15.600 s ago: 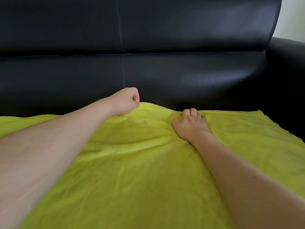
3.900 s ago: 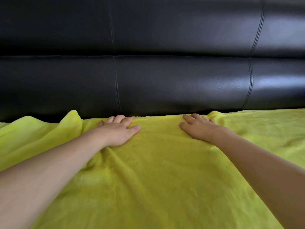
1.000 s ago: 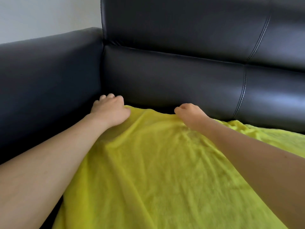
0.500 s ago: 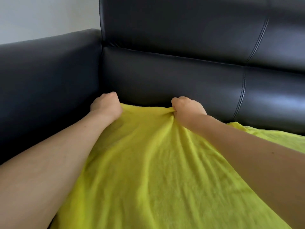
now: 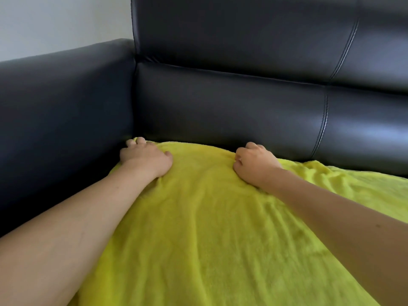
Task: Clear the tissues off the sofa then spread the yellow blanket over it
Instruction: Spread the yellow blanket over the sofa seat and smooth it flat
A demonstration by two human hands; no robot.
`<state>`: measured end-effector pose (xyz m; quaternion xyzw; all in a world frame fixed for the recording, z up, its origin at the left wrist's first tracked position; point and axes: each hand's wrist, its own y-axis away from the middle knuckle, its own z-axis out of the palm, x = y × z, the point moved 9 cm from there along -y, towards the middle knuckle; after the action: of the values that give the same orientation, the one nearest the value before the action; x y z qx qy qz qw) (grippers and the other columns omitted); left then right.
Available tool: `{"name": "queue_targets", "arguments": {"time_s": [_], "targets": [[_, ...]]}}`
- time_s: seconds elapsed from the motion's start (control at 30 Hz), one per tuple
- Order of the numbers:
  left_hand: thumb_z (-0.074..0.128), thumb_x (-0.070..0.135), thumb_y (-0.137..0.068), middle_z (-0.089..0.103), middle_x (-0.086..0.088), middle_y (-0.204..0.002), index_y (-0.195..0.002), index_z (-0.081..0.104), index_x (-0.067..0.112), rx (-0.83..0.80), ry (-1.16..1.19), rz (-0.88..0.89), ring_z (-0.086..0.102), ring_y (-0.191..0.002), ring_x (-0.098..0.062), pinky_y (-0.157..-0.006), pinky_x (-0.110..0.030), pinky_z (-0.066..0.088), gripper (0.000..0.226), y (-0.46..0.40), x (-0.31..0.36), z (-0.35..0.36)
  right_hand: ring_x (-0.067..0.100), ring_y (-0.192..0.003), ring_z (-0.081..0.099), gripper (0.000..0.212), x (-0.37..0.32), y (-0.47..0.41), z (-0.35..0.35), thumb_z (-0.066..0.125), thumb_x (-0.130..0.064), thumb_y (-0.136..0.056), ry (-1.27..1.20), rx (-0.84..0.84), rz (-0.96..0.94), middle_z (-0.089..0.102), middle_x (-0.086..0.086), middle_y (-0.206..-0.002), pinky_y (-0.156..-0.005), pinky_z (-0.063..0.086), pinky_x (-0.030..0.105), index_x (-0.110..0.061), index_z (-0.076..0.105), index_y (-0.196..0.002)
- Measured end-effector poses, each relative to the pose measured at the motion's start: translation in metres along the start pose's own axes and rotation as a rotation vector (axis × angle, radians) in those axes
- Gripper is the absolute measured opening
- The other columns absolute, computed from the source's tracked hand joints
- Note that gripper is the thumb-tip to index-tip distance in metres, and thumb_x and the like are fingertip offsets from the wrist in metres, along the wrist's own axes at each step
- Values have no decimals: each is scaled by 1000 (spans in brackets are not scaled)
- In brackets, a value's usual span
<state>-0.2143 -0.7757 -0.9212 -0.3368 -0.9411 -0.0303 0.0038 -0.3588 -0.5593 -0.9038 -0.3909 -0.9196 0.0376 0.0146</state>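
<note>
The yellow blanket (image 5: 209,228) lies over the seat of the black leather sofa (image 5: 220,111), and its far edge reaches the foot of the backrest. My left hand (image 5: 145,159) rests on the blanket's far left corner, in the angle between armrest and backrest, with its fingers curled over the edge. About a hand's width to the right, my right hand (image 5: 256,162) is closed in a fist on the far edge, bunching the cloth. I see no tissues.
The sofa's left armrest (image 5: 61,102) rises right beside my left hand. A pale wall (image 5: 55,21) shows above it. To the right of my right hand the blanket lies wrinkled along the backrest.
Both hands have come down from a raised pull and now press the blanket's far edge low against the seat. The cloth between them lies flatter and reaches further into the left corner.
</note>
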Motion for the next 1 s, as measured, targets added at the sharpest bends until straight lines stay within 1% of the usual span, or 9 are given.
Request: {"name": "queue_targets", "arguments": {"time_s": [0.1,0.2,0.33,0.47,0.6,0.67,0.77,0.87,1.0], "targets": [[40,39,-95,47,-10,-137,-134,51,14,233,45,256,43,-124,-32,-99,-42,38,47,5,35,-23,29,-111,49,30,0,1,4,36,-30,-96,-42,-32,17,50,7,-114,-96,43,40,-17,55,-115],[38,37,-100,34,-1,-152,-146,40,25,-5,391,499,29,-138,-25,-112,-39,27,48,9,66,-5,29,-114,49,29,1,3,8,38,-31,-95,-99,-75,32,50,7,-118,-98,42,39,-16,51,-116],[24,59,-99,13,13,-161,-155,15,42,-186,192,495,9,-148,-19,-120,-39,11,59,10,65,25,25,-118,47,34,5,9,-1,46,-37,-93,-104,-36,9,51,3,-121,-100,39,36,-20,52,-122],[27,60,-98,18,13,-157,-146,34,43,-198,119,501,14,-145,-19,-119,-38,13,52,11,52,22,24,-110,51,37,21,17,-11,41,-41,-93,61,53,34,56,2,-111,-96,40,37,-19,62,-113],[40,25,-98,57,5,-112,-91,55,20,202,145,636,48,-114,-22,-99,-35,36,17,17,67,-22,24,-108,48,32,28,23,-10,42,-35,-94,-37,90,33,53,2,-113,-98,40,37,-15,67,-93],[37,22,-100,59,-1,-94,-99,52,17,165,255,585,56,-96,-26,-82,-40,47,16,12,69,-26,25,-109,50,30,28,20,-12,43,-31,-95,-90,108,33,57,4,-112,-96,42,36,-13,64,-85],[44,25,-98,55,-1,-114,-125,50,24,-11,144,544,50,-110,-26,-94,-42,45,29,3,79,-15,28,-108,50,20,24,12,-13,43,-26,-96,-50,70,33,58,6,-107,-89,42,33,-14,56,-89],[50,23,-91,52,2,-109,-97,61,25,-42,19,578,46,-107,-21,-88,-36,43,13,1,87,-18,30,-112,47,29,24,4,-7,47,-15,-88,-78,-130,87,56,6,-110,-84,39,34,-22,51,-116],[60,16,-84,57,-2,-88,-77,53,19,-64,193,622,52,-73,-18,-59,-31,43,11,1,85,-32,28,-101,55,21,18,-10,-17,47,-8,-78,19,-171,12,61,4,-99,-83,50,35,-16,63,-90]]}}
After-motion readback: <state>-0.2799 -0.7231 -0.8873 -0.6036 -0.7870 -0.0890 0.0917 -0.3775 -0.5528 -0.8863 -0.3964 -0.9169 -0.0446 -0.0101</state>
